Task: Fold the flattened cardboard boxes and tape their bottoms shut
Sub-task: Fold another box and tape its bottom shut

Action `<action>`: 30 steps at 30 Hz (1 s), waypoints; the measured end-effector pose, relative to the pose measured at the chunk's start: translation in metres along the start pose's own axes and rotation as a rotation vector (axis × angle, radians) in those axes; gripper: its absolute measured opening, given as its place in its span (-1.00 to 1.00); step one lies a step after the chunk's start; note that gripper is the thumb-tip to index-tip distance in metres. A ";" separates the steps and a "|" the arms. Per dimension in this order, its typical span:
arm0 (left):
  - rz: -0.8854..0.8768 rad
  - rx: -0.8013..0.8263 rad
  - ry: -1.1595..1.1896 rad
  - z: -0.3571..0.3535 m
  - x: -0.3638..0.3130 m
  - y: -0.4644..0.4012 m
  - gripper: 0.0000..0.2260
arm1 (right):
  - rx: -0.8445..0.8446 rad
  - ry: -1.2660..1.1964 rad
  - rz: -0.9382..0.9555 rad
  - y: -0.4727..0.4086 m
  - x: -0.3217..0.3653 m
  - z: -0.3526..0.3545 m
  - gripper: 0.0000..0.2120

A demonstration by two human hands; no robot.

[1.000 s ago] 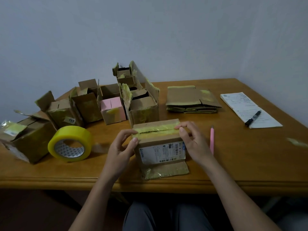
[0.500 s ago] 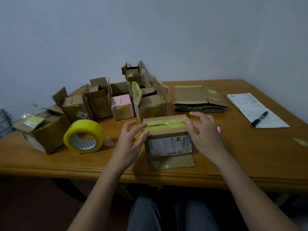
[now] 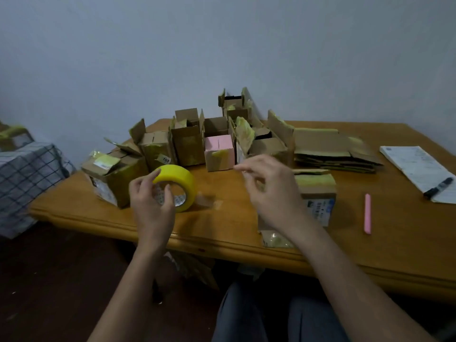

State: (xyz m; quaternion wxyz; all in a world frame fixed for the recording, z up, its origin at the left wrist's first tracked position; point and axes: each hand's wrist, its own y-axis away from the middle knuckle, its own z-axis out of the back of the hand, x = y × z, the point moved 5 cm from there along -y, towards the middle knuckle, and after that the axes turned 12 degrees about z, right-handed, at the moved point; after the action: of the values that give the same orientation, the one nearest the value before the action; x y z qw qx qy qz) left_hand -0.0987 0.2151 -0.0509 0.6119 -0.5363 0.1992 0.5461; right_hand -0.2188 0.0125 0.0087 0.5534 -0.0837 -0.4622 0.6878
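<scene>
Nearest us, our left hand curls loosely at the yellow tape roll standing on the table; whether it grips, we cannot tell. Our right hand hovers empty, fingers relaxed, before the taped box. Flattened boxes lie stacked beyond: light, stiff, best taken by the edges.

My arms are bare from the wrists back to where the picture cuts them off, with no sleeve showing on either. I see no ring, watch or band on my left hand or my right hand. My fingers on the right are blurred, so small details there are hard to make out. Below, over my lap, I wear trousers of what looks like grey-blue cloth, plain, dim in this low light.
</scene>
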 end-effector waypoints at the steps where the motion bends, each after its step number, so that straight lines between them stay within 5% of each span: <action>1: 0.069 -0.018 -0.047 0.004 0.016 -0.006 -0.61 | 0.055 -0.074 -0.003 -0.002 0.007 -0.023 -0.76; 6: 0.380 0.116 -0.071 -0.003 0.079 -0.020 -0.41 | 0.335 -0.152 -0.245 0.004 -0.022 -0.122 -0.68; 10: 0.440 0.223 0.021 -0.018 0.104 -0.033 -0.45 | 0.367 -0.127 -0.466 0.011 -0.065 -0.164 -0.63; 15: 0.339 0.291 0.029 -0.031 0.110 -0.051 -0.94 | 0.436 -0.063 -0.477 -0.002 -0.094 -0.186 -0.63; 21: 0.359 0.330 0.111 -0.035 0.120 -0.058 -0.93 | 0.554 -0.078 -0.402 -0.008 -0.103 -0.193 -0.71; 24: 0.436 0.416 0.173 -0.038 0.125 -0.060 -0.84 | 0.511 -0.151 -0.416 -0.007 -0.104 -0.189 -0.89; 30: 0.499 0.568 0.348 -0.036 0.121 -0.061 -0.80 | 0.436 -0.163 -0.443 -0.003 -0.101 -0.181 -0.87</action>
State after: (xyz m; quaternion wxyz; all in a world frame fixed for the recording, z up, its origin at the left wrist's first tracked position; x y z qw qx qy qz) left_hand 0.0069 0.2495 -0.1372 0.5415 -0.3657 0.5662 0.5024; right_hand -0.0654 0.0261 -0.1299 0.6557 0.1948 -0.3539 0.6378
